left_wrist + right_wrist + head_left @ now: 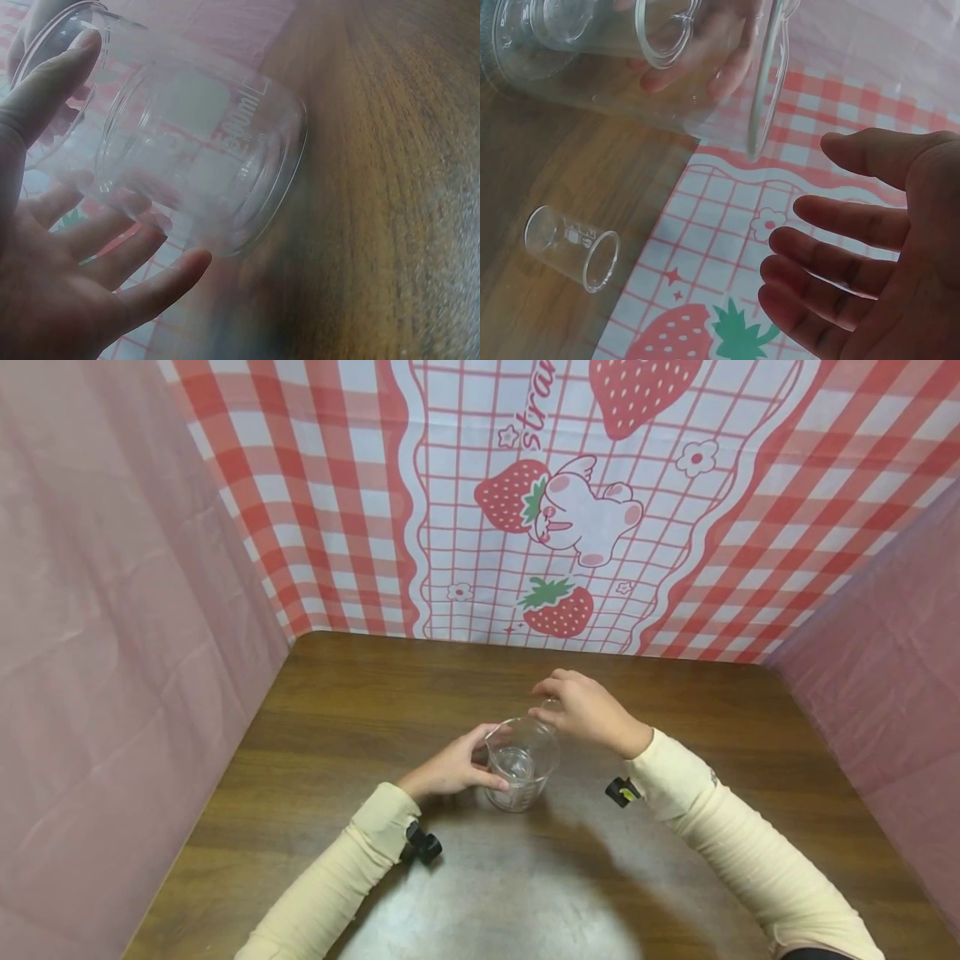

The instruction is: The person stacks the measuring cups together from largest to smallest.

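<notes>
A large clear glass beaker [538, 781] stands upright on the table, with a smaller beaker [514, 765] inside it. My left hand [455, 767] holds the large beaker from its left side, thumb on the near wall and fingers behind. White volume print shows through the glass in the left wrist view. Beyond the large beaker's rim, my right hand [581, 706] hovers with relaxed, spread fingers and nothing in its grasp. A little glass beaker [574, 247] stands on the table near that hand; in the head view the fingers partly hide it.
The brown wooden table [337, 693] ends at a red-checked strawberry curtain [465, 527] at the back. Pink cloth hangs on the left [135, 635] and right sides. A black wrist camera [423, 843] is strapped below each sleeve cuff.
</notes>
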### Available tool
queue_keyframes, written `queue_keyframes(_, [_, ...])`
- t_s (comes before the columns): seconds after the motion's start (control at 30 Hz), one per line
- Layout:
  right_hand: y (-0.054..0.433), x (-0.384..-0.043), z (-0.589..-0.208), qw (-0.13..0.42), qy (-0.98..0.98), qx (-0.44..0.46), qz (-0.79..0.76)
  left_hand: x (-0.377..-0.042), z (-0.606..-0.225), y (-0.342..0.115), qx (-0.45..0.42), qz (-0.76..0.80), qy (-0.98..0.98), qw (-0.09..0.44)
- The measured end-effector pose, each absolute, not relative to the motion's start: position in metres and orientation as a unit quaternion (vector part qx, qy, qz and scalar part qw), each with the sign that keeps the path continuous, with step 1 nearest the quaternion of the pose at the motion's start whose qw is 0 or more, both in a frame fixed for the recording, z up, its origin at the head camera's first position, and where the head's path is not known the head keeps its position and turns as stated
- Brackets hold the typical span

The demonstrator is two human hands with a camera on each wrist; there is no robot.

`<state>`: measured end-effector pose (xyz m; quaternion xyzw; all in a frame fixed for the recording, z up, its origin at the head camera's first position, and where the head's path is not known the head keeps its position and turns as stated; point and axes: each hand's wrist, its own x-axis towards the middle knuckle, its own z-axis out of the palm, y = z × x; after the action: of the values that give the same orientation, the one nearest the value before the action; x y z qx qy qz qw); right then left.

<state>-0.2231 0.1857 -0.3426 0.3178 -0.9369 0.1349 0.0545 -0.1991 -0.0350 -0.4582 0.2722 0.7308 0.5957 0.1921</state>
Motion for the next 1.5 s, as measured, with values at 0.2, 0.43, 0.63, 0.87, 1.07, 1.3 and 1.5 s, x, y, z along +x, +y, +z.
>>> queue_keyframes(0.2, [0.189,-0.227,-0.347,0.056,-0.941,0.304,0.137,-0.200,-0.458,-0.035,0.272,0.592,0.734,0.193])
queue_keyframes(0.43, [0.192,-0.231,-0.350,0.048,-0.944,0.290,0.150,-0.199,-0.457,-0.035,0.273,0.581,0.742,0.191])
queue_keyframes(0.63, [0.195,-0.233,-0.352,0.048,-0.946,0.281,0.155,-0.199,-0.458,-0.035,0.277,0.582,0.741,0.188])
queue_keyframes(0.87, [0.197,-0.236,-0.357,0.038,-0.952,0.263,0.155,-0.199,-0.458,-0.035,0.273,0.583,0.740,0.194])
queue_keyframes(1.07, [0.199,-0.238,-0.361,0.037,-0.953,0.257,0.156,-0.200,-0.458,-0.035,0.275,0.582,0.741,0.191])
queue_keyframes(1.3, [0.201,-0.241,-0.366,0.019,-0.956,0.246,0.160,-0.202,-0.459,-0.035,0.271,0.588,0.737,0.192])
queue_keyframes(1.5, [0.203,-0.246,-0.370,0.017,-0.956,0.245,0.159,-0.204,-0.461,-0.035,0.267,0.590,0.737,0.195])
